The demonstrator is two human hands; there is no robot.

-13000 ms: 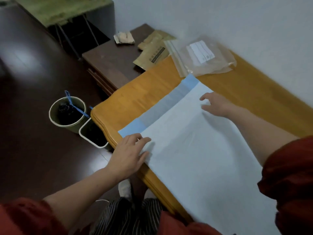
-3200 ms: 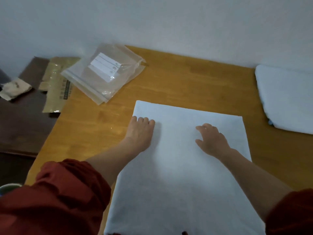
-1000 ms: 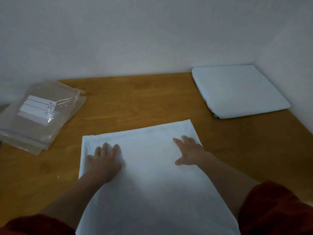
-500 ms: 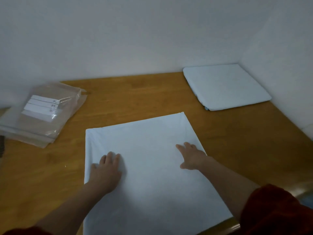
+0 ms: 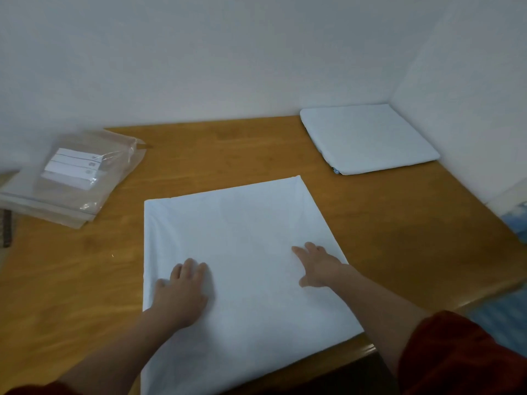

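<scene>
Nearest the camera, the left hand (image 5: 182,292) and the right hand (image 5: 319,266) press flat, fingers straight and gripping nothing, on the folded pale blue-white cloth sheet (image 5: 242,238), which lies on the orange-brown wooden bench (image 5: 242,149) with its near corner over the edge. Farther left lies a stack of clear plastic zip bags (image 5: 71,181). Farthest, in the right wall corner, sits a pile of folded pale cloth (image 5: 368,138), well apart from the sheet.

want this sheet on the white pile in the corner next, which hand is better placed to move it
Probably the right hand: it lies flat near the right edge of the folded sheet, the side facing the white pile. The left hand presses near the left edge, farther away.
</scene>
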